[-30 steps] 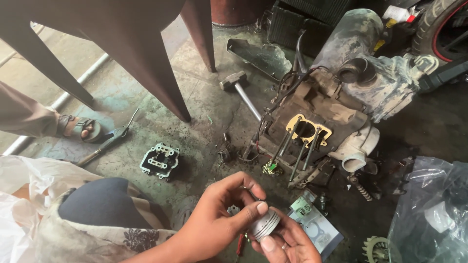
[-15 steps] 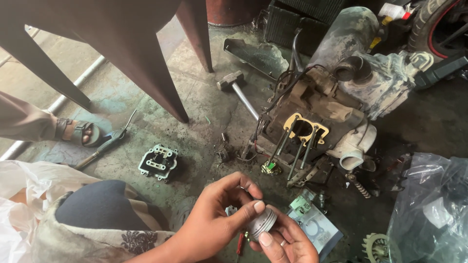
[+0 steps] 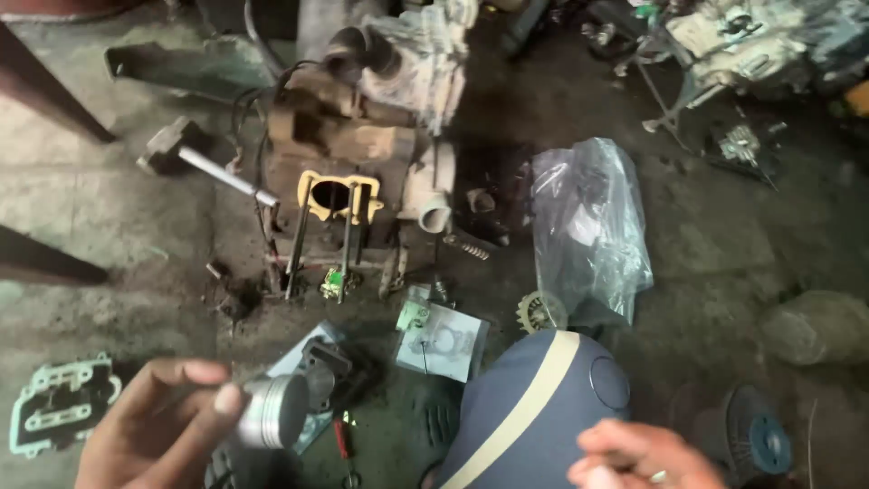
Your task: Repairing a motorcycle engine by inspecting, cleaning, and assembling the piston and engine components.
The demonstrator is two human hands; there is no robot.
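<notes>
On a grimy workshop floor, the left hand (image 3: 158, 426) at the lower left of the frame pinches a silvery piston (image 3: 274, 410) between thumb and fingertips, the piston lying on its side just above a dark engine part (image 3: 337, 373). The right hand (image 3: 644, 455), at the bottom edge right of centre, is blurred; its fingers appear curled together, though whether they hold anything cannot be told. It sits beside a dark blue rounded cover with a cream stripe (image 3: 534, 407). At upper centre stands a stripped engine block (image 3: 348, 154) with long studs and a yellow gasket (image 3: 337, 195). A hammer (image 3: 195, 161) lies to its left, a clear plastic bag (image 3: 588, 226) to its right, and a pale green gasket (image 3: 59, 403) at the far lower left.
</notes>
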